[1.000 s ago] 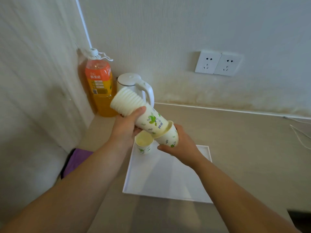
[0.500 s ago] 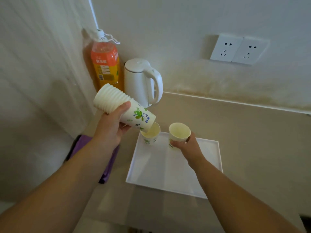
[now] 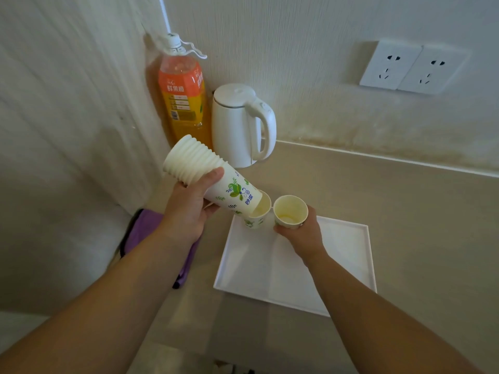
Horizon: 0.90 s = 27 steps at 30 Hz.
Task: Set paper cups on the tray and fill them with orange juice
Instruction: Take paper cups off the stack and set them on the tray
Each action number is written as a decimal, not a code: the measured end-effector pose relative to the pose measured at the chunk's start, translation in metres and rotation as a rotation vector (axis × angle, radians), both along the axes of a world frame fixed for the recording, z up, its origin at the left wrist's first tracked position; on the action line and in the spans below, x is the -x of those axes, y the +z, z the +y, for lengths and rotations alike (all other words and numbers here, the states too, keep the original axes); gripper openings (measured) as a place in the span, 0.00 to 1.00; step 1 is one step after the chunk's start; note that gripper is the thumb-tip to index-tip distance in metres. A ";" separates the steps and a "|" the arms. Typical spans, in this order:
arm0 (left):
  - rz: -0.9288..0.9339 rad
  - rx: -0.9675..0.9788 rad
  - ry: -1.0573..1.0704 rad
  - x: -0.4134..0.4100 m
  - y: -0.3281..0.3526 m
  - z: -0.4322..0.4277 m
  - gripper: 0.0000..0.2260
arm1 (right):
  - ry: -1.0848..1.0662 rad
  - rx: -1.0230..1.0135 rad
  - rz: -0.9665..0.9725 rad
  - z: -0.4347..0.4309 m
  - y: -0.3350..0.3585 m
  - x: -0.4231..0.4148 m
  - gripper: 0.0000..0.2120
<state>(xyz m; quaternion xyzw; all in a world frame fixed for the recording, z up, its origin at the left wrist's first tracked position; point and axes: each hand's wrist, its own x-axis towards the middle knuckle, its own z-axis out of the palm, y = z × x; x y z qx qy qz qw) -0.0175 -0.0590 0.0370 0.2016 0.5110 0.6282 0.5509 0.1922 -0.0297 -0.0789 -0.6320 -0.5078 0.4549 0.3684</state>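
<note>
Left hand [image 3: 186,209] grasps the stack [image 3: 210,179] of nested cups. The stack is tilted, and its lower end hangs over the rim of cup A [image 3: 258,214], which stands at the far left corner of the tray [image 3: 345,255].
Right hand [image 3: 302,233] is wrapped round cup B [image 3: 290,211] from the near side. Cup B is upright, just right of cup A, at the tray's far edge. Cannot tell whether its base touches the tray.
No juice visible in either cup. The bottle [image 3: 185,95] stands capped in the far left corner by the wall, with the kettle [image 3: 237,125] just right of it.

Risks, as judged:
- The stack's end is very close to cup A's rim. A dip of the left hand would knock the light, empty cup over or off the corner.
- Cup B is close to the tray's raised lip. Set half on the lip, it would stand tilted and tip once liquid goes in.
- The cups are nearly touching. Fingers opening off cup B could nudge cup A.
- The bottle is large and full. Pouring into small, unweighted, crowded cups is likely to splash or topple them unless one hand steadies each cup.
</note>
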 end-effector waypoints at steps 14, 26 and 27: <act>-0.008 0.011 -0.070 -0.016 -0.006 0.005 0.29 | -0.051 -0.053 -0.074 -0.020 0.017 -0.021 0.35; 0.100 -0.140 -0.416 -0.074 0.019 0.008 0.24 | 0.382 -0.139 -0.106 -0.014 0.118 -0.013 0.39; 0.112 -0.139 -0.437 -0.076 0.020 0.008 0.26 | 0.368 -0.148 -0.136 -0.016 0.118 -0.016 0.38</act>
